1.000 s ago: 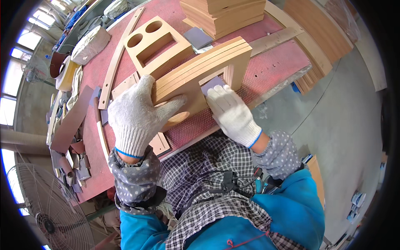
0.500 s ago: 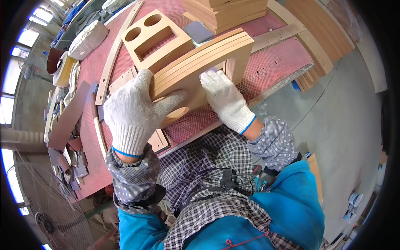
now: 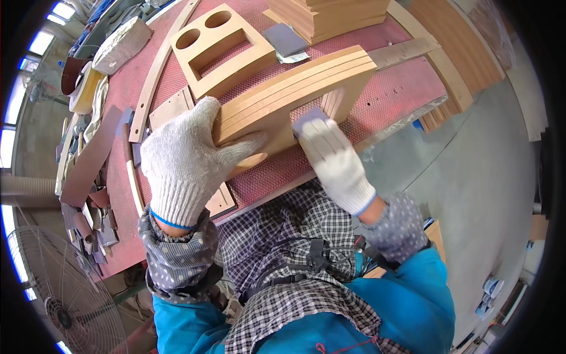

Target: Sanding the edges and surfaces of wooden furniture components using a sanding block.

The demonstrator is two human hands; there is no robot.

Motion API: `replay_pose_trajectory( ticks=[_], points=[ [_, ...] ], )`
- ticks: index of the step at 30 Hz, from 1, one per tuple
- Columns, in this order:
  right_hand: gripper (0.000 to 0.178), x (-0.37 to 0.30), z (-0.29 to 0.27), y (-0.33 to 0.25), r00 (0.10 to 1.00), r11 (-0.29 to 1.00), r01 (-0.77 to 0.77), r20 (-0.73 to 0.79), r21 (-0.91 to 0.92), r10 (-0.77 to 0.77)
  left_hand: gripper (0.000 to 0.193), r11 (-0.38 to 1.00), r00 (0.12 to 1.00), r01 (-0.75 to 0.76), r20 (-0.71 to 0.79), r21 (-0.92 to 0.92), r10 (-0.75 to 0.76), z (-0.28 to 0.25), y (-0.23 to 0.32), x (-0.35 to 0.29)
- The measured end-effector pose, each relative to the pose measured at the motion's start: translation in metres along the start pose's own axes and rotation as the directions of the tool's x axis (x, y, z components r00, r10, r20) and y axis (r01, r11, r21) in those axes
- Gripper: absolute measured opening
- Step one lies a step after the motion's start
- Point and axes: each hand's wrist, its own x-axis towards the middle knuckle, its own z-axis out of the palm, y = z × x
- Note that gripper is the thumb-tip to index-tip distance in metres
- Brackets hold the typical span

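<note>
A thick wooden piece [image 3: 277, 100] with grooved lines along its top edge stands on edge on the red textured table [image 3: 407, 88]. My left hand [image 3: 180, 156], in a white knitted glove, clamps its left end, with the thumb over the near face beside a round hole. In my right hand [image 3: 337, 168], gloved too, is a purple-grey piece of sandpaper [image 3: 309, 118], held at the rectangular cutout of the wood. The fingers lie together over the sandpaper; their undersides are hidden. Behind lies a similar wooden piece [image 3: 209, 48] with two round holes and a rectangular opening.
A grey sanding pad [image 3: 286, 38] lies near a stack of wooden parts [image 3: 330, 20] at the back. Brown abrasive strips [image 3: 88, 165] and scraps cover the table's left side. A wire fan [image 3: 65, 318] stands lower left. Long boards [image 3: 457, 44] are piled at the right.
My right hand has drawn back toward me and to the right, and the sandpaper shows more. My left hand keeps its hold; the wooden piece appears tilted slightly differently.
</note>
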Motion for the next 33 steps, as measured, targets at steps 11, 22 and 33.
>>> replay_pose_trajectory(
  ticks=[11,22,33],
  points=[
    [0.052,0.007,-0.006,0.003,1.0,1.0,-0.015,0.005,-0.002,0.015,0.058,1.0,0.999,0.027,0.031,-0.002,-0.027,0.002,0.002,0.001],
    [0.049,0.005,-0.006,0.007,0.999,0.998,0.002,-0.046,0.066,0.001,0.057,0.998,1.0,0.024,0.0,-0.06,-0.024,0.0,0.004,0.005],
    [0.053,0.017,-0.009,0.002,0.995,0.994,-0.077,0.075,0.071,0.072,0.048,0.983,0.975,0.181,0.135,-0.032,-0.175,-0.005,0.008,0.01]
  ],
)
